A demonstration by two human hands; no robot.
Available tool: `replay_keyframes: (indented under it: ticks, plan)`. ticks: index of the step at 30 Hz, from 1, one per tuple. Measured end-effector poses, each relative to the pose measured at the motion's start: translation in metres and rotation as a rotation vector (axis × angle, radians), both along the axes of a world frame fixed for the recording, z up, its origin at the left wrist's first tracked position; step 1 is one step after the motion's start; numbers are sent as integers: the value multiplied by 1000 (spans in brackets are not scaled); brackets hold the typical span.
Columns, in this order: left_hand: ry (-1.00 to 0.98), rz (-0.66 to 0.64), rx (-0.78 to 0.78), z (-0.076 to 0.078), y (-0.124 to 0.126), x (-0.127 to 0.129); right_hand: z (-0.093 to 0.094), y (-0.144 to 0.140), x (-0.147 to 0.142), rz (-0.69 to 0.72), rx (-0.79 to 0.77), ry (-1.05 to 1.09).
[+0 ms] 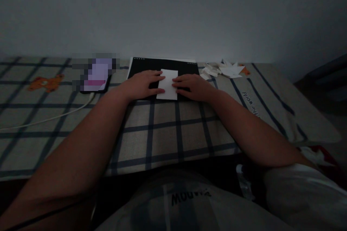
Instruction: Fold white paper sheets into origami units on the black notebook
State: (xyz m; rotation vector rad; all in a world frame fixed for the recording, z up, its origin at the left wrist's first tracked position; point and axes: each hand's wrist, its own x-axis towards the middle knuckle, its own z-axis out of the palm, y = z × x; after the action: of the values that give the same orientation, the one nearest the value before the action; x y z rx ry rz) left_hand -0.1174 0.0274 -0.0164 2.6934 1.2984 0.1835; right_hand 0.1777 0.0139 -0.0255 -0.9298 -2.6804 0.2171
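Note:
A small white sheet of paper [168, 83] lies flat on a black pad [141, 66] near the far wall. My left hand [142, 83] rests palm down on the pad, its fingertips pressing the paper's left edge. From the other side, my right hand [192, 86] lies flat with its fingers on the paper's right edge. Neither hand grips anything; both press down with fingers extended.
The pad sits on a checked cloth [162, 133] with dark stripes. A phone [94, 75] with a lit screen lies at left, a white cable [54, 117] trailing from it. Folded white paper pieces [225, 69] lie at right. A wall stands close behind.

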Motion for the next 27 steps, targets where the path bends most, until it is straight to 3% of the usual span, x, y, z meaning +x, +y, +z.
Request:
replay_keyframes:
  ticks: [5, 13, 27]
  plan:
    - [31, -9, -43, -1, 2, -2, 5, -2, -1, -40, -6, -27]
    - [-174, 1, 52, 5, -1, -3, -2, 3, 5, -34, 79, 56]
    - [-219, -61, 80, -7, 11, -8, -1, 7, 7, -61, 51, -33]
